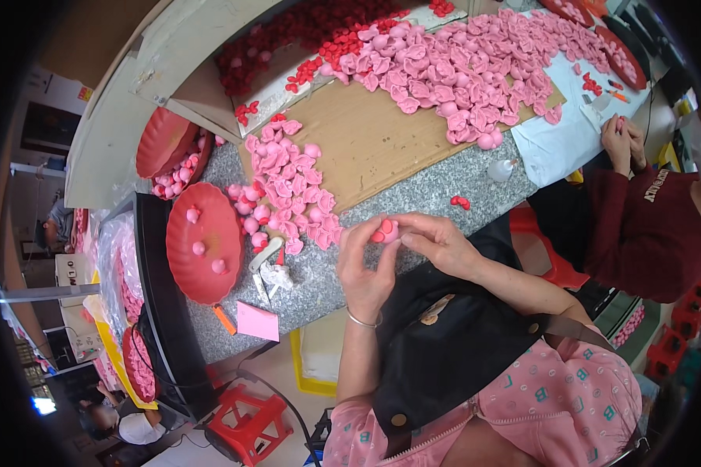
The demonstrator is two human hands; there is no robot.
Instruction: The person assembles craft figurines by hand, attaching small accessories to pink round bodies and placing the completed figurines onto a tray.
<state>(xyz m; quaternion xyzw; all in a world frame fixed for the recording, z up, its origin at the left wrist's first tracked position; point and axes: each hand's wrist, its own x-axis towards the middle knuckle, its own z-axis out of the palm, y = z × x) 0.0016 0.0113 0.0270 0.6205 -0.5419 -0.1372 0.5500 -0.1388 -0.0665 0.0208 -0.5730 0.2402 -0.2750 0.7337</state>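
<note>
Between my two hands is a small pink ball-shaped figure (pixel 390 231) with glossy red parts on one side. The fingertips of my left hand (pixel 363 271) hold it from the left, and my right hand (pixel 438 242) has finger and thumb against its other side. The hands are just above the front edge of the speckled grey tabletop (pixel 380 205). Left of them lies a small heap of hollow pink pieces (pixel 295 178), with pink-and-red balls (pixel 250 201) beside it. A loose red part (pixel 460 202) rests to the right of my hands.
A scalloped red tray (pixel 205 262) holds a few pink balls. Nearby are a folding knife (pixel 267 254), crumpled white tissue (pixel 276 274) and pink paper (pixel 258 321). A large pink pile (pixel 473 64) covers part of the cardboard (pixel 374 140). A white bottle (pixel 502 170) stands near a co-worker's hands (pixel 622 140).
</note>
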